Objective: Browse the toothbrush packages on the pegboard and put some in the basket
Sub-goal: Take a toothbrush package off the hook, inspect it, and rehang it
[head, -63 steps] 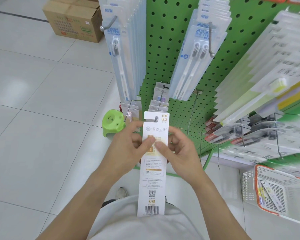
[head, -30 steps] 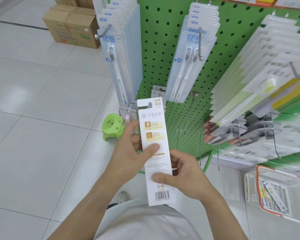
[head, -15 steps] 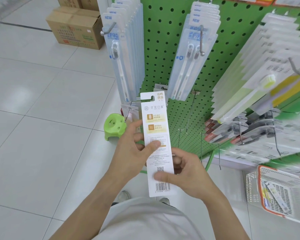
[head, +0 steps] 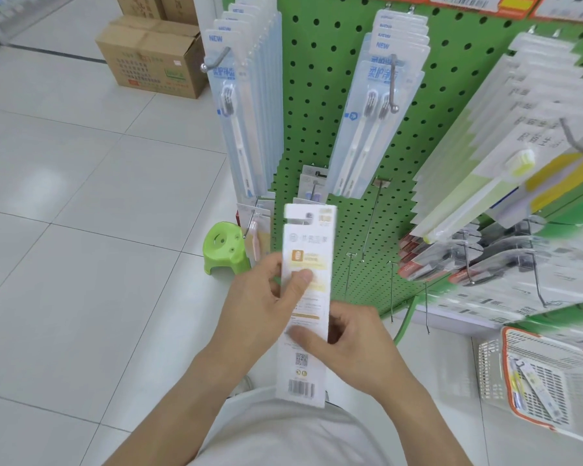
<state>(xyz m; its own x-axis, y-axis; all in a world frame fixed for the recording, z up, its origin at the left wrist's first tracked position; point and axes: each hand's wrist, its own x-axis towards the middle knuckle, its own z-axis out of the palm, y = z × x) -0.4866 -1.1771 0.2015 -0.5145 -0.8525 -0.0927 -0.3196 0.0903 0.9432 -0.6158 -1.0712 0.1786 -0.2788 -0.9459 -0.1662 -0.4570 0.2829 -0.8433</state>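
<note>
Both hands gripping white toothbrush package [head: 305,297], back side up: left hand [head: 260,307] pinching upper part, thumb on front; right hand [head: 354,344] pinching lower middle. Held upright before green pegboard [head: 344,79]. Basket [head: 546,381] lower right, packages inside.

Both forearms are reaching forward side by side, the left hand [head: 263,297] pinching the package [head: 305,297] with thumb on its face, the right hand [head: 354,341] gripping it lower down.
</note>
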